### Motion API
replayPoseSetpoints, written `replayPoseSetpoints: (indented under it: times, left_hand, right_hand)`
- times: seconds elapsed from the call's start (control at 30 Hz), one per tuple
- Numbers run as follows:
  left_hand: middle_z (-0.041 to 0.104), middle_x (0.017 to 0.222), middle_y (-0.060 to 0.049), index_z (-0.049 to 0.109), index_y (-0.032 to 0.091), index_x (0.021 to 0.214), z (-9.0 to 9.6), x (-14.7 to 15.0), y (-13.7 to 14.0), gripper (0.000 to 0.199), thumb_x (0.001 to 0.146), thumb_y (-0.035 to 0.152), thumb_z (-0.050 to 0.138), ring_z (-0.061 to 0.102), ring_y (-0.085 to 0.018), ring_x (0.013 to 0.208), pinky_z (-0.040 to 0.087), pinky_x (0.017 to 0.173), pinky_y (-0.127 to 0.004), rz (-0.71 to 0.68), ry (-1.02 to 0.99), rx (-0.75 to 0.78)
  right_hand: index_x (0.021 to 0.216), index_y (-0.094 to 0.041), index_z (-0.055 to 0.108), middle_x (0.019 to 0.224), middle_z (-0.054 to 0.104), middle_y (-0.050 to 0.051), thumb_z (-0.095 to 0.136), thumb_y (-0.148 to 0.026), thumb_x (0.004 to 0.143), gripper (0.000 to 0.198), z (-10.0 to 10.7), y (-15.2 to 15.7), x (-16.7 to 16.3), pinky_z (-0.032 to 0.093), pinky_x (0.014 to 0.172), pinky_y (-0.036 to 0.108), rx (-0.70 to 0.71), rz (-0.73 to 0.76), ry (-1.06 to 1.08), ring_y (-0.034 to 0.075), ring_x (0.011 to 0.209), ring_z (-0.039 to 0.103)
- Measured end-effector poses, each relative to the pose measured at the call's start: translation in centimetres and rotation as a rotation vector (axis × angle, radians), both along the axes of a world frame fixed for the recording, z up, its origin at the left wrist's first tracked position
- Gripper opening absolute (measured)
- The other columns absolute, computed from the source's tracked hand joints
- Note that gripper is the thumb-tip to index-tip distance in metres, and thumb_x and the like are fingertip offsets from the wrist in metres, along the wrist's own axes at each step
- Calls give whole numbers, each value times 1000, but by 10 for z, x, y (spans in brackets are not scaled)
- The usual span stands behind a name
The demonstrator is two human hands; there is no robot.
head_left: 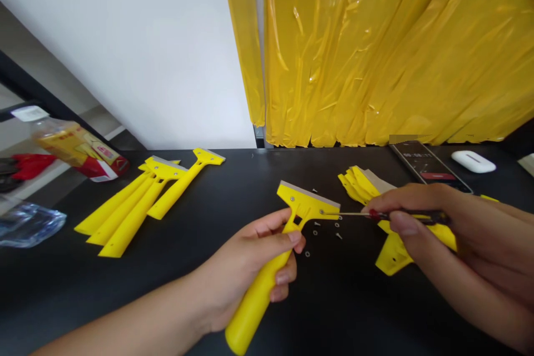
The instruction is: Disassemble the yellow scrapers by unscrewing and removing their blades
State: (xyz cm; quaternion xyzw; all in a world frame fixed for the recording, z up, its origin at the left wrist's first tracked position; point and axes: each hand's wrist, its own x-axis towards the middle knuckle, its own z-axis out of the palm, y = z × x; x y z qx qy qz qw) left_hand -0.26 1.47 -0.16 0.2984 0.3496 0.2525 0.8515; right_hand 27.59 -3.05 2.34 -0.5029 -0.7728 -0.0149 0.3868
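The bare, slim-fingered left grip (255, 250) is showing short nails (295, 235), its bare forearm (150, 308) tapering toward the wrist (202, 295). The bare right grip (475, 233) is showing a short thumbnail (409, 226).

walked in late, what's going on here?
A person's left hand grips a yellow scraper by the upper handle. The right hand holds a screwdriver, its tip at the screw near the right end of the scraper's head. Loose screws and small rings lie on the black table close by. Other scrapers lie at left; yellow parts lie at right, partly hidden by the right hand.
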Motion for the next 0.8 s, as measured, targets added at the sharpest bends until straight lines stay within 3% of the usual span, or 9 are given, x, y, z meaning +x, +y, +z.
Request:
replayPoseSetpoints:
  times: [0.27, 0.5, 0.7, 0.8]
  left_hand:
    - [61, 92, 1, 67, 19, 101, -2, 1, -1, 17, 98, 24, 83, 51, -5, 57, 41, 46, -16, 9, 14, 22]
    - [62, 93, 0, 67, 19, 103, -3, 0, -1, 16, 99, 24, 81, 54, -5, 58, 42, 47, -18, 10, 28, 46]
    - [63, 94, 1, 65, 19, 104, -2, 1, -2, 18, 98, 23, 82, 54, -6, 58, 42, 48, -18, 1, 31, 46]
    - [63, 94, 1, 64, 19, 106, -2, 1, -2, 19, 99, 23, 81, 54, -6, 58, 42, 48, -18, 26, 46, 31]
  right_hand:
    - [120, -37, 74, 102, 83, -5, 65, -43, 107, 18, -5, -3, 5, 63, 84, 28, -2, -17, 13, 17, 84, 80]
    - [118, -37, 75, 96, 83, -6, 64, -44, 108, 17, -3, -1, 0, 57, 63, 27, -34, -35, 49, 15, 75, 80]
    - [118, -35, 74, 94, 81, -6, 63, -44, 109, 17, 0, 0, -2, 58, 69, 22, -27, -18, 28, 12, 74, 77]
    - [117, -36, 73, 94, 82, -8, 64, -43, 108, 15, 0, -2, -1, 58, 64, 18, -25, -25, 38, 10, 72, 78]
